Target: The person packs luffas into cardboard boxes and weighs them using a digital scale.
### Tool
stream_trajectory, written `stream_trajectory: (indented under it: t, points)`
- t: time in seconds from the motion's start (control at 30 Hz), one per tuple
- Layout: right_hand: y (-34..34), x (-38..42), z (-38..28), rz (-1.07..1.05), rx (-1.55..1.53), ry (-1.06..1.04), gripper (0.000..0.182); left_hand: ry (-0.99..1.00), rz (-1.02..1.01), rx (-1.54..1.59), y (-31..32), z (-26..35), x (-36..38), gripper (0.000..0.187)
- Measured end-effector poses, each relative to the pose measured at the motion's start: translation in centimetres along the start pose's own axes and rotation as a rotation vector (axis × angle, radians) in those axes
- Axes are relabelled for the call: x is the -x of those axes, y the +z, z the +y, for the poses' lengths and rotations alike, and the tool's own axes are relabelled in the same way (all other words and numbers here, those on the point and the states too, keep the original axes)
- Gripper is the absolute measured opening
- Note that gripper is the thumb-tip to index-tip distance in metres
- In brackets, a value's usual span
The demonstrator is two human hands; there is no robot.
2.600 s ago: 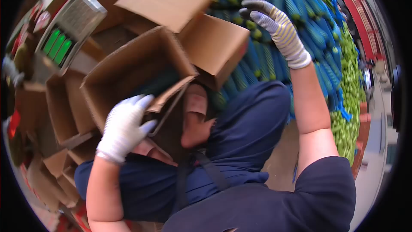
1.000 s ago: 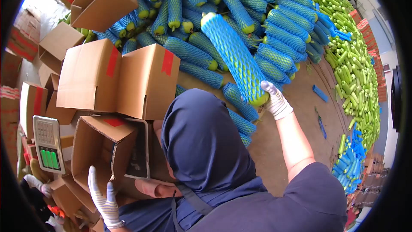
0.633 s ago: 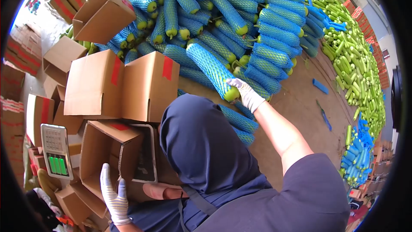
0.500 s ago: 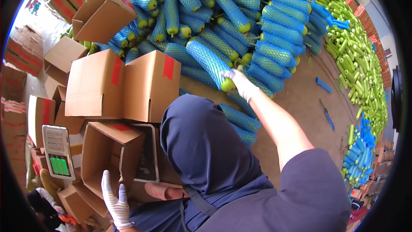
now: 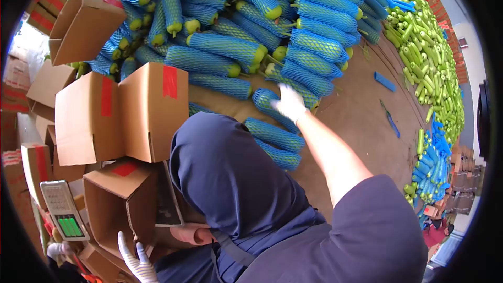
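Brown floor (image 5: 361, 126) fills the room, with a big heap of gourds in blue net sleeves (image 5: 246, 15) and bare green gourds (image 5: 429, 57) behind. Open cardboard boxes (image 5: 120, 110) stand nearby; the nearest box (image 5: 112, 204) looks not yet filled, so most packing seems left. Right hand (image 5: 289, 102) is blurred on a sleeved gourd (image 5: 270, 106), grip unclear. Left hand (image 5: 137, 262), fingers apart, touches that box beside a scale (image 5: 62, 210).
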State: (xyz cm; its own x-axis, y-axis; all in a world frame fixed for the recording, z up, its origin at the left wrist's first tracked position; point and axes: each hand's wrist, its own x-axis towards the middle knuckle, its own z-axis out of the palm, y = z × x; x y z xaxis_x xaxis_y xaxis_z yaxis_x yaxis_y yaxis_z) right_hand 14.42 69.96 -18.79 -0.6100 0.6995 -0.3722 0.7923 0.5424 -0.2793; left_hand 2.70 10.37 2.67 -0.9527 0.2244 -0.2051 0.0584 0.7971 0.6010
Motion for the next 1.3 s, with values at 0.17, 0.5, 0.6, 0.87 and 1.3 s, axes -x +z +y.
stream_trajectory:
  t: [0.17,0.5,0.6,0.87,1.3]
  points:
    - [3.3,3.6,3.8,-0.143,0.092,0.247,0.086,0.057,-0.038,-0.036,0.1,1.0,-2.0,0.062]
    - [-17.3,8.7,-1.5,-0.58,-1.142,-0.062,0.064,0.115,-0.133,-0.175,-0.1,4.8,-3.3,0.048]
    - [-21.4,11.3,-10.4,-0.668,-1.074,-0.229,0.083,0.153,-0.225,-0.229,-0.5,5.0,-3.6,0.037]
    - [-16.5,17.8,-39.4,-0.677,0.049,-1.225,0.082,0.256,-0.273,-0.185,-0.7,3.7,-2.8,0.053]
    - [10.8,19.2,-52.5,-0.186,0.955,-1.679,0.055,0.285,-0.084,-0.22,1.7,0.1,-4.3,0.033]
